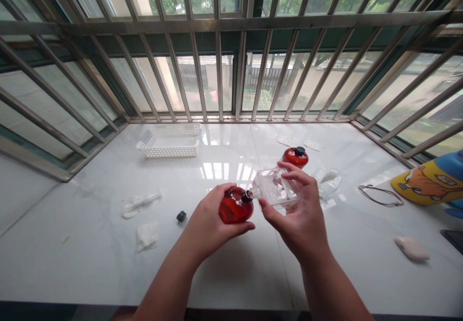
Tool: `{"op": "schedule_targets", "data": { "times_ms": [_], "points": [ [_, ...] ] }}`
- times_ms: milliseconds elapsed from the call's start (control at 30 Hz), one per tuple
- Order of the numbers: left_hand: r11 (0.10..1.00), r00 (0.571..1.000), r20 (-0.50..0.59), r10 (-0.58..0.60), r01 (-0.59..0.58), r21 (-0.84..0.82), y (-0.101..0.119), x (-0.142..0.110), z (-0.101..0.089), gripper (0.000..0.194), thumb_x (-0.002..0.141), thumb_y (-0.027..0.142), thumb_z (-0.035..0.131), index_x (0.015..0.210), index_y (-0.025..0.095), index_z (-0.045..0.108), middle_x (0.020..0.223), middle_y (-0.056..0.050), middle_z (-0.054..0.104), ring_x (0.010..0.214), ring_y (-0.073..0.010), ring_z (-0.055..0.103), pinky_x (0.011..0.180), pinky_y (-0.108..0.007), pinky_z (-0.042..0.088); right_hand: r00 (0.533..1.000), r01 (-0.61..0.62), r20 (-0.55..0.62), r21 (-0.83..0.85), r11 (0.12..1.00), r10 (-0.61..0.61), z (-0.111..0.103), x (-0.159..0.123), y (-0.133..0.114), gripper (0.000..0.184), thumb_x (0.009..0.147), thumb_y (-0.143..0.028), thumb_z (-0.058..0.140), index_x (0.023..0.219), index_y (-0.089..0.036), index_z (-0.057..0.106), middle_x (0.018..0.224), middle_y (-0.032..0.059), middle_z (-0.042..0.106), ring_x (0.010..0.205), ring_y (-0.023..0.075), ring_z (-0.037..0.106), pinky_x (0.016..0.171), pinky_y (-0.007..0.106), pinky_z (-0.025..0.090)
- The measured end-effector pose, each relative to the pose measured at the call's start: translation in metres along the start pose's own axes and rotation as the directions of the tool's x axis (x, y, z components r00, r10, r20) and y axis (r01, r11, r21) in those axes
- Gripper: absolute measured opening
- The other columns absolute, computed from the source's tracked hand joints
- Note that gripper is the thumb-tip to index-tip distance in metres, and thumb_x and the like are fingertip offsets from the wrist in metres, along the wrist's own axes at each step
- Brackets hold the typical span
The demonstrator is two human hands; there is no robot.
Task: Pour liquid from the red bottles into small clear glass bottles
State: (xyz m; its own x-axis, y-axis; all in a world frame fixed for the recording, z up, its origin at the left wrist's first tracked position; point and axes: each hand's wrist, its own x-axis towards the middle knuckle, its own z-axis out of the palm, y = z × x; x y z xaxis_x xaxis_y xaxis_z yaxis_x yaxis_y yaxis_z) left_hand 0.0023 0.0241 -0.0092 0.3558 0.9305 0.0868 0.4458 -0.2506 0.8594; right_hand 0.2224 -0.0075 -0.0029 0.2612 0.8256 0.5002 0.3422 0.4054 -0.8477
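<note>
My left hand (211,215) is wrapped round a round red-amber bottle (235,208), whose dark neck is uncapped and tilted to the right. In my right hand (302,205) is a clear square bottle (277,188), held on its side between fingers and thumb. Its neck points left and meets the red bottle's mouth; whether liquid flows between them I cannot tell. A small black cap (181,216) lies on the counter left of my left hand. Behind the clear bottle stands a second red bottle (294,156) with a black cap on.
On the white counter (90,263) are a white perforated basket (170,141), crumpled tissue (147,236), a clear plastic wrapper (329,179), a thin cord loop (379,195), a pale pink case (411,248) and a yellow-and-blue printed container (430,179). Metal window bars (231,24) enclose the back and sides.
</note>
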Motion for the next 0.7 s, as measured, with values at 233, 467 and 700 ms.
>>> {"op": "schedule_targets", "data": {
  "times_ms": [233,467,700],
  "points": [
    [0.999,1.0,0.003,0.0,0.0,-0.035,-0.009,0.002,0.003,0.079,0.074,0.049,0.102,0.139,0.034,0.06,0.14,-0.004,0.07,0.127,-0.0299,0.068,0.11,-0.045,0.059,1.0,0.005,0.015,-0.029,1.0,-0.004,0.002,-0.001,0.006,0.055,0.083,-0.029,0.09,0.126,-0.031,0.056,0.157,0.0124,0.056,0.146,0.0359,0.057,0.117,0.061,0.053],
    [1.0,1.0,-0.007,0.016,-0.016,-0.017,-0.013,0.003,0.004,0.079,0.074,0.048,0.102,0.14,0.033,0.06,0.139,-0.004,0.071,0.127,-0.0297,0.069,0.111,-0.045,0.058,1.0,0.017,0.024,-0.062,0.998,-0.015,0.003,-0.001,0.006,0.055,0.083,-0.03,0.09,0.127,-0.032,0.056,0.156,0.0112,0.057,0.146,0.0345,0.056,0.115,0.058,0.055],
    [1.0,1.0,-0.01,0.021,-0.021,-0.017,-0.016,0.005,0.005,0.079,0.074,0.047,0.102,0.14,0.032,0.06,0.14,-0.006,0.071,0.127,-0.0314,0.069,0.11,-0.048,0.059,0.999,0.021,0.025,-0.077,0.997,-0.019,0.004,-0.001,0.008,0.056,0.084,-0.031,0.09,0.128,-0.031,0.056,0.157,0.0115,0.056,0.142,0.0342,0.06,0.114,0.057,0.056]
  ]
}}
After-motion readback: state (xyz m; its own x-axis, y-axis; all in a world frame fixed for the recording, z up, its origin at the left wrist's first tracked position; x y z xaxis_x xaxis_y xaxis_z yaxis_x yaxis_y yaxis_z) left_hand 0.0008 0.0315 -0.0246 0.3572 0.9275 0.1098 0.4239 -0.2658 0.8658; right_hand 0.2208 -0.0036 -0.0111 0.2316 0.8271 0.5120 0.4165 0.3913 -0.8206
